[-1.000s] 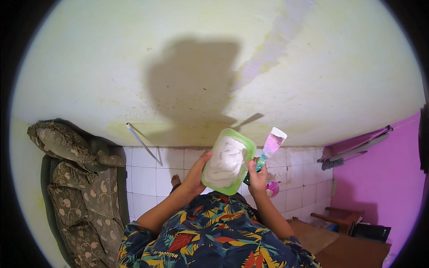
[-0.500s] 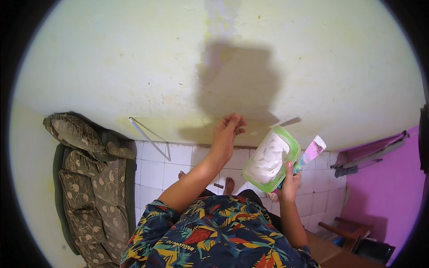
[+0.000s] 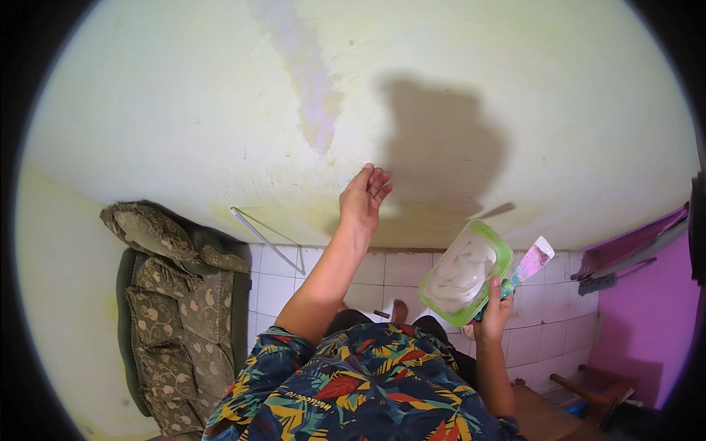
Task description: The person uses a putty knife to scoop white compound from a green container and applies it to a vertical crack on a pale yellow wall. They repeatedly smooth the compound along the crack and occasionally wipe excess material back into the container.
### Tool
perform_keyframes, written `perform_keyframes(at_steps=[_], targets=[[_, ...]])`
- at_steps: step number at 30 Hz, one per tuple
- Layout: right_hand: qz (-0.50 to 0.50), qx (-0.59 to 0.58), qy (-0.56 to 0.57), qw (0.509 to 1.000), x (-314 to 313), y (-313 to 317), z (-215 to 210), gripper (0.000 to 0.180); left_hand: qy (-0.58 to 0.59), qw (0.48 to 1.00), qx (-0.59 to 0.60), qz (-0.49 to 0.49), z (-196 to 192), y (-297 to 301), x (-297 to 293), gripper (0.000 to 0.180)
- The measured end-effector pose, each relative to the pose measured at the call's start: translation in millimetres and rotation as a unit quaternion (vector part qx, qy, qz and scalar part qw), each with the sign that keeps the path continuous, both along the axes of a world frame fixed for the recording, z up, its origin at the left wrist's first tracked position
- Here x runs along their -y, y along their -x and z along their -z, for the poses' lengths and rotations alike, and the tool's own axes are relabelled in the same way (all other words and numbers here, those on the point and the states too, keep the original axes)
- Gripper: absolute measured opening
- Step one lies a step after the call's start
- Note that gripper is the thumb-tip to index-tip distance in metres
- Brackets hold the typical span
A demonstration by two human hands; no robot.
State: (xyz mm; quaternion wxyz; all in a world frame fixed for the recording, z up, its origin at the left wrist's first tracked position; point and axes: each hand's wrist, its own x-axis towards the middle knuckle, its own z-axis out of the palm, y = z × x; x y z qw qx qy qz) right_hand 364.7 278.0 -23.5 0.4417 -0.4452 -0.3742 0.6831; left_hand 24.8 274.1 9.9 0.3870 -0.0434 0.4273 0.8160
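My left hand (image 3: 365, 192) reaches up toward the pale yellow-green wall (image 3: 220, 125) with its fingers apart and nothing seen in them. Whether the fingertips touch the wall, I cannot tell. A worn lilac streak (image 3: 318, 110) runs down the wall above and left of this hand. At the right, my right hand (image 3: 495, 316) grips a green-rimmed plastic tub (image 3: 503, 259) by its side. White paste (image 3: 463, 272) is spread inside it. The same hand holds a putty knife (image 3: 531, 260) against the tub, its smeared blade sticking out to the upper right.
A dark green patterned sofa (image 3: 176, 331) stands at the left. Beside it a thin white rod (image 3: 257, 234) leans on the wall. White floor tiles (image 3: 360, 298) carry a small dark piece (image 3: 382, 314). A wooden stool (image 3: 599, 386) stands by the purple wall (image 3: 647, 316) at lower right.
The view has shifted, so the lilac streak sits farther left and the sofa farther right. My left hand has risen slightly and its fingers have straightened. My right hand still holds tub and knife.
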Motion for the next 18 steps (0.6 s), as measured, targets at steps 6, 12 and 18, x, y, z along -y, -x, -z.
perform_keyframes(at_steps=[6, 12, 18], targets=[[0.036, -0.034, -0.018, 0.999, -2.9, 3.9, 7.3, 0.015, 0.013, 1.000, 0.006, 0.015, 2.0, 16.3, 0.3, 0.010], [0.035, -0.041, -0.014, 0.998, 0.6, 13.2, -13.9, 0.013, 0.024, 0.999, 0.014, 0.046, 23.4, 16.7, 8.0, 0.005], [0.021, -0.048, -0.018, 0.998, -5.8, 7.6, -7.5, 0.015, 0.087, 0.993, 0.015, 0.082, 75.3, -4.6, 37.7, 0.011]])
